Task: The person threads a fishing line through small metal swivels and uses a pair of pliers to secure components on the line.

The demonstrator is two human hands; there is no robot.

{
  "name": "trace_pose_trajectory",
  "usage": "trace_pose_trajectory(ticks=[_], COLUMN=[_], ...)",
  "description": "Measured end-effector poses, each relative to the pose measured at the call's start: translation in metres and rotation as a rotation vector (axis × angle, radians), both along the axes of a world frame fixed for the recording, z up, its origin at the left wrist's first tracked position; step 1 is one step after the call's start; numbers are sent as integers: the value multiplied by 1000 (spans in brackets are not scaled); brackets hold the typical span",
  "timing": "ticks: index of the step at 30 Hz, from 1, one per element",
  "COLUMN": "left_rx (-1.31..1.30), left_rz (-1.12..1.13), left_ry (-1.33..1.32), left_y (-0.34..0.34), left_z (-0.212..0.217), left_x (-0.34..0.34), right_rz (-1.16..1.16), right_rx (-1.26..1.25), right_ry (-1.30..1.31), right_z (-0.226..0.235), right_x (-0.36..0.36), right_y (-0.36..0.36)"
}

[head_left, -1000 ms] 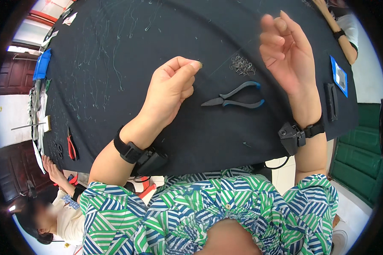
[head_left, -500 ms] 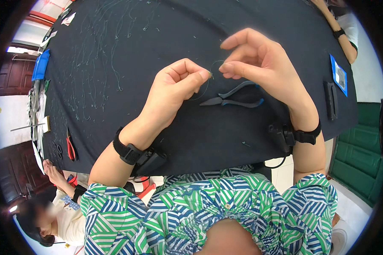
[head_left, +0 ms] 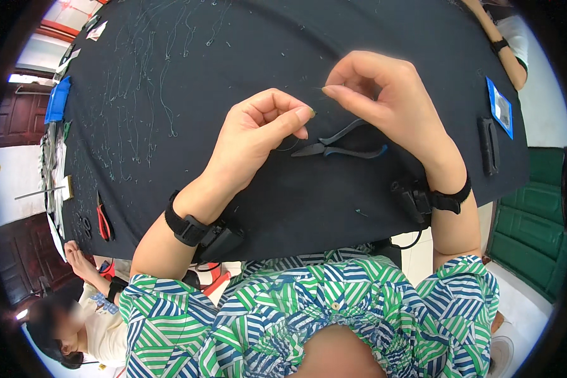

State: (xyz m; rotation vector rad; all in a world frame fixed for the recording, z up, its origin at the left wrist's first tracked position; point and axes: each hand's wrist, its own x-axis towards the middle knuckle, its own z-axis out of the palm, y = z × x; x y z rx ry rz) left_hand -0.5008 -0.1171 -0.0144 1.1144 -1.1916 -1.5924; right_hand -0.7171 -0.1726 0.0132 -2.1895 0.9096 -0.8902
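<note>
My left hand [head_left: 253, 129] is closed, thumb pressed on the curled index finger, pinching a thin green line. A bit of green shows at its fingertips, and part of the line [head_left: 289, 147] curves out below the hand. Across a small gap, my right hand [head_left: 384, 88] is closed in a pinch, with a faint thin strand at its fingertips. Whether that strand joins the line in my left hand I cannot tell. Beneath my hands, pliers [head_left: 324, 150] with dark, blue-tipped handles lie on the black cloth [head_left: 296, 208], jaws pointing left and one handle partly behind my right hand.
Several thin green lines [head_left: 167, 94] with small looped ends lie spread over the cloth's left side. Red-handled pliers [head_left: 104, 220] and dark scissors [head_left: 84, 224] rest at the left edge. A blue packet [head_left: 499, 107] and a black case [head_left: 488, 146] lie right. Two other people sit at the table.
My right hand has come down slightly, and its spread index finger has closed toward the thumb. The visible loop between my hands has shrunk from sight. My left hand has barely moved.
</note>
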Motion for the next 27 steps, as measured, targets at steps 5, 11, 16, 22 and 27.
trace_pose_trajectory(ticks=[5, 11, 16, 22, 27], left_rx=[-67, -119, -117, -71, -80], left_rz=[-3, 32, 12, 1, 7], left_ry=[3, 61, 72, 84, 77], left_y=[0, 1, 1, 0, 0], left_z=[-3, -2, -3, -4, -5], left_x=[-2, -5, -3, -1, -1], right_rz=[7, 34, 76, 129, 143], right_rx=[3, 57, 93, 38, 56], right_ry=[37, 28, 24, 71, 91], right_z=[1, -2, -3, -1, 3], right_x=[-2, -1, 1, -1, -4], right_y=[0, 0, 1, 0, -1])
